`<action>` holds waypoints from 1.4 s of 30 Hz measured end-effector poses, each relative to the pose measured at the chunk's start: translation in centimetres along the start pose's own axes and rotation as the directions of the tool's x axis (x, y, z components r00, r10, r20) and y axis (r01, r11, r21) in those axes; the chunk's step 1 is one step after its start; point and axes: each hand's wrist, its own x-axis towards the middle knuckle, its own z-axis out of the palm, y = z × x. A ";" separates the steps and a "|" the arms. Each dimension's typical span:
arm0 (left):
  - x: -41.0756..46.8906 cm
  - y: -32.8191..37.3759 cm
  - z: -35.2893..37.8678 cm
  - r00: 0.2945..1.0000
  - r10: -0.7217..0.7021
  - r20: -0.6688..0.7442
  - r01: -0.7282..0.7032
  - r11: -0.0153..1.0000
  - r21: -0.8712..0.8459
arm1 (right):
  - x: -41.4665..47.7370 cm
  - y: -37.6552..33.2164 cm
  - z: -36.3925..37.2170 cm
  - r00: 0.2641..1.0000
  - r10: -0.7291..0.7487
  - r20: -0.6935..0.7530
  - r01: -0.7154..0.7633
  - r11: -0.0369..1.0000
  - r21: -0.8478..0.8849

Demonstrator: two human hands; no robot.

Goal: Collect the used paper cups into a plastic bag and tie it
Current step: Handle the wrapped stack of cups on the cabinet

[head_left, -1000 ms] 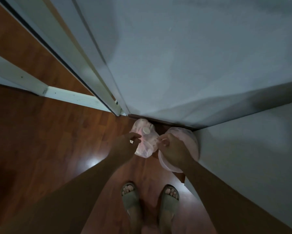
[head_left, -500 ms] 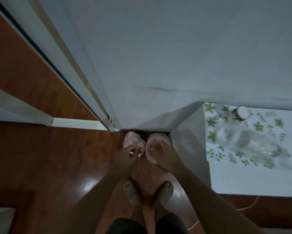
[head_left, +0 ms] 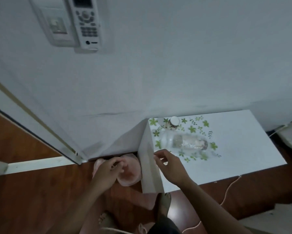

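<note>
A pink translucent plastic bag (head_left: 130,174) lies on the wooden floor in the corner between the wall and a white table. A second pink bundle (head_left: 96,164) shows just to its left. My left hand (head_left: 108,173) is over the bags with its fingers pinched on the pink plastic. My right hand (head_left: 169,166) is raised over the table's left edge, fingers apart, with nothing in it. The dim light hides any cups inside the bags.
The white table (head_left: 243,146) has a green leaf print and carries a clear bottle (head_left: 185,141) lying down and a white-capped jar (head_left: 174,122). A remote (head_left: 87,22) hangs on the wall. A door frame (head_left: 40,132) stands left, a cable (head_left: 229,190) crosses the floor, and my foot (head_left: 164,205) is below.
The view has risen and swung right, and the table top and wall remote are now in sight. My right hand has let go of the pink bag and lifted over the table edge.
</note>
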 end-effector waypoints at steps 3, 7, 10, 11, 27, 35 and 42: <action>1.0 2.4 1.9 1.000 0.013 -0.021 -0.013 1.000 -0.009 | 1.0 3.8 -4.5 0.995 -0.047 -0.084 0.045 0.998 -0.031; 1.9 6.6 5.5 0.998 -0.011 -0.062 0.007 0.998 -0.065 | 3.6 8.8 -9.5 0.981 -0.132 -0.143 0.089 0.958 -0.272; 3.4 10.9 9.5 0.997 -0.002 -0.075 -0.003 0.997 -0.076 | 6.1 11.8 -12.5 0.995 -0.049 -0.083 0.007 0.895 -0.445; 4.1 12.4 11.0 0.998 -0.008 -0.057 0.004 0.997 -0.079 | 7.0 12.7 -13.4 0.999 -0.011 -0.043 -0.012 0.870 -0.493; 8.6 17.1 18.8 0.938 -0.337 0.082 0.343 0.864 -0.368 | 12.5 18.0 -16.4 0.924 0.065 0.377 0.197 0.764 -0.614; 7.8 20.2 16.8 0.903 -0.168 0.396 0.304 0.901 -0.310 | 11.3 14.9 -20.3 0.902 -0.090 0.421 0.330 0.773 -0.541; 9.6 20.9 17.8 0.923 -0.104 0.371 0.161 0.979 -0.125 | 10.6 12.5 -21.4 0.902 -0.114 0.417 0.355 0.745 -0.564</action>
